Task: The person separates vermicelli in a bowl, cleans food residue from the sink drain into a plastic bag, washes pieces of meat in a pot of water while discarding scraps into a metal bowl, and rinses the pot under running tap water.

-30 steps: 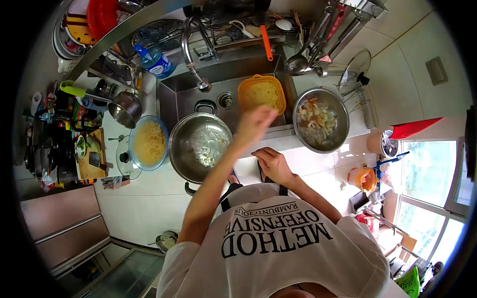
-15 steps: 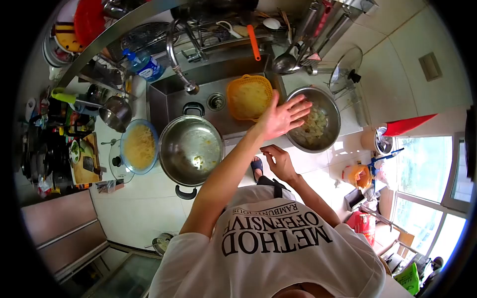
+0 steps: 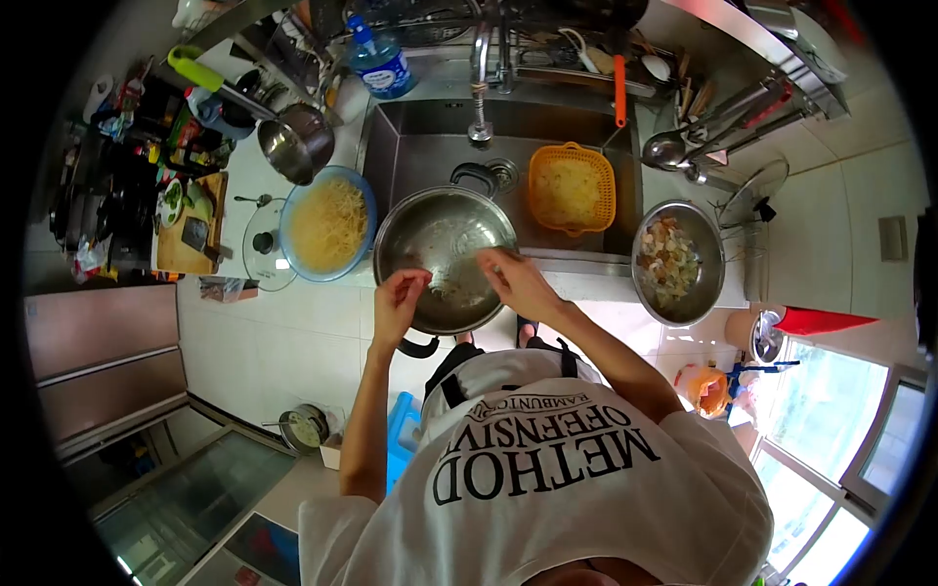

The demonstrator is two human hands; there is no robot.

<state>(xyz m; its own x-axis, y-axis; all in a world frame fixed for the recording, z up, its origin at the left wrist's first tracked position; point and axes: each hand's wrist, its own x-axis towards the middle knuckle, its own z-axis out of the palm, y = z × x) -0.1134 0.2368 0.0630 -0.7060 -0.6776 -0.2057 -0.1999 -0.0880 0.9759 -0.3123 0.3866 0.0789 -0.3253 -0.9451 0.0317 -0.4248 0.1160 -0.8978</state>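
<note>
A two-handled steel pot (image 3: 399,230) stands at the sink's front edge, with bits of residue and wet glints on its bottom. My left hand (image 3: 398,301) is at the pot's near left rim, fingertips pressed together; anything between them is too small to make out. Over the right side of the pot is my right hand (image 3: 518,281), its fingers loosely curved and thumb apart, with nothing seen in it. To the right, a steel bowl (image 3: 718,256) contains pale chopped pieces. Left of the pot, a blue-rimmed bowl (image 3: 369,217) holds pale yellow shreds.
In the sink (image 3: 420,132) sits an orange basket (image 3: 609,190) of pale shreds, right of the faucet (image 3: 480,127). A glass lid (image 3: 262,242) lies left of the blue-rimmed bowl. A cutting board (image 3: 176,256) is farther left, and a blue bottle (image 3: 383,73) stands behind.
My left hand has moved left from above the steel bowl to the pot, its spread fingers now closed. My right hand has come over the pot too. The view has shifted leftward.
</note>
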